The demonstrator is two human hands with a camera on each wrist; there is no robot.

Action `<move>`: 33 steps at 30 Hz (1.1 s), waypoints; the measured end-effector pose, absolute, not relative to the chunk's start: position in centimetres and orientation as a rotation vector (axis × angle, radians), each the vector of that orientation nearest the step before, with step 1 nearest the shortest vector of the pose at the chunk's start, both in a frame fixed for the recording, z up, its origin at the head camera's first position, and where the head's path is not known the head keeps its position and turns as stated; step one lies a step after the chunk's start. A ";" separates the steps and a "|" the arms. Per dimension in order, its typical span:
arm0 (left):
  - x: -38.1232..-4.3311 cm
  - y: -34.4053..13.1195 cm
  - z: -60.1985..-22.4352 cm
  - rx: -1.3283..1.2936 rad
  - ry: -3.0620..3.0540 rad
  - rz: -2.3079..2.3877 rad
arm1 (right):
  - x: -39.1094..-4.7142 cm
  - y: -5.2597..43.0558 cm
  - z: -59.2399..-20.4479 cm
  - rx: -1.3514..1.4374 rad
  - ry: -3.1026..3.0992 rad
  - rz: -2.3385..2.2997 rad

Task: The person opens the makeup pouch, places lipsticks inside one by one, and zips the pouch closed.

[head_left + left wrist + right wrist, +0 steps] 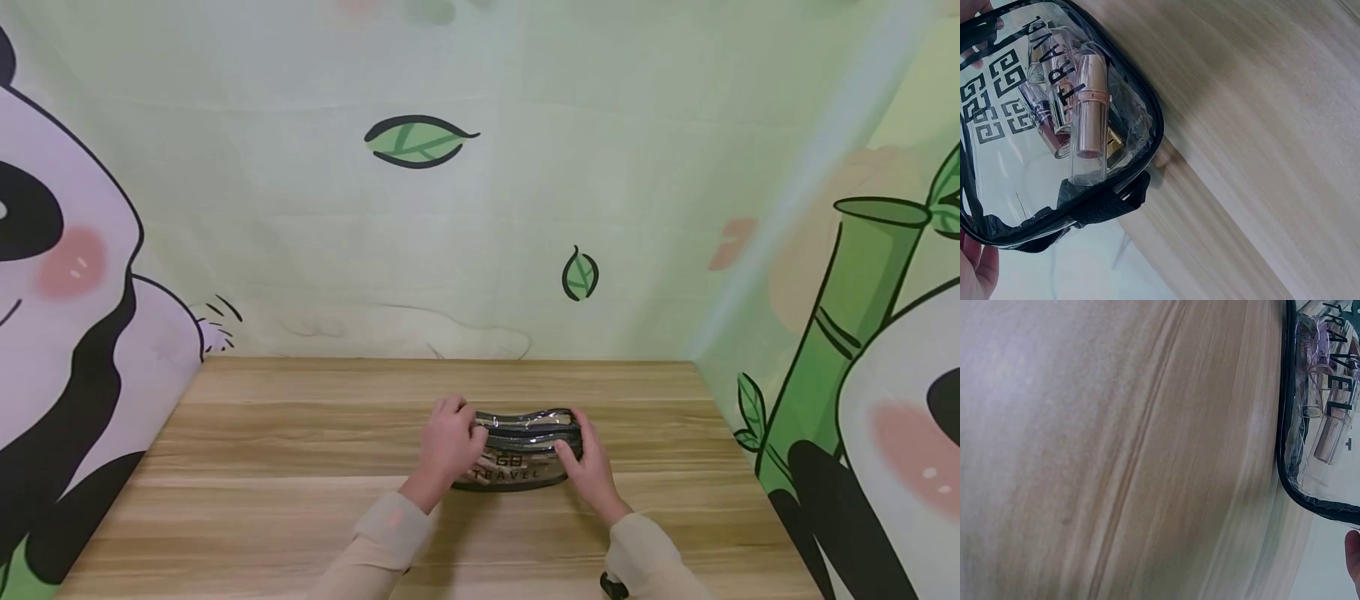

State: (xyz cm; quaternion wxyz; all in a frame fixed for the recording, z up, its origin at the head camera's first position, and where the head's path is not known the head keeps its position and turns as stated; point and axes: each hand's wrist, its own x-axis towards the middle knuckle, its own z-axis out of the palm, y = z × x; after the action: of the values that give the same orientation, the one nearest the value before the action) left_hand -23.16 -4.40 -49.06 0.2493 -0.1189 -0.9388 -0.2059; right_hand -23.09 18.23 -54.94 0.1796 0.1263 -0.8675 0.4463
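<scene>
Between the two hands is a clear toiletry pouch (517, 461) with black piping and dark lettering that reads TRAVEL on its front. The left hand (448, 442) grips its left end, fingers curled at the top edge. On the opposite end the right hand (591, 467) holds the pouch, thumb on the front and fingers behind. Through the clear side in the left wrist view, several cosmetic tubes show, among them a rose-gold lipstick (1092, 103) in a clear case. A black fabric loop (1113, 206) hangs from one end. The right wrist view catches only part of the pouch (1283, 425).
A wood-grain table (300, 417) spreads beneath the hands. Behind it hangs a pale green backdrop (300, 233) printed with pandas, leaves and bamboo. A black object (613, 587) sits by the right sleeve at the lower edge of the head view.
</scene>
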 end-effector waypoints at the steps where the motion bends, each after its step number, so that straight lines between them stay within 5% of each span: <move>1: -23.1 -4.4 -49.0 -0.327 -2.548 -0.559 | -23.1 18.2 -55.0 0.359 -2.452 1.260; 33: -23.2 -7.7 -49.5 -0.192 -2.529 -0.536 | -23.0 18.1 -54.7 0.343 -2.465 1.281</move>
State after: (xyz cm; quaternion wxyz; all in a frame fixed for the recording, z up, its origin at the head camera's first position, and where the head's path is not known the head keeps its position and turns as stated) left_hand -23.19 -7.68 -49.51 0.2711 -0.0712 -0.9391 -0.1990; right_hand -23.03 18.08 -54.66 0.1706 0.1209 -0.8677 0.4509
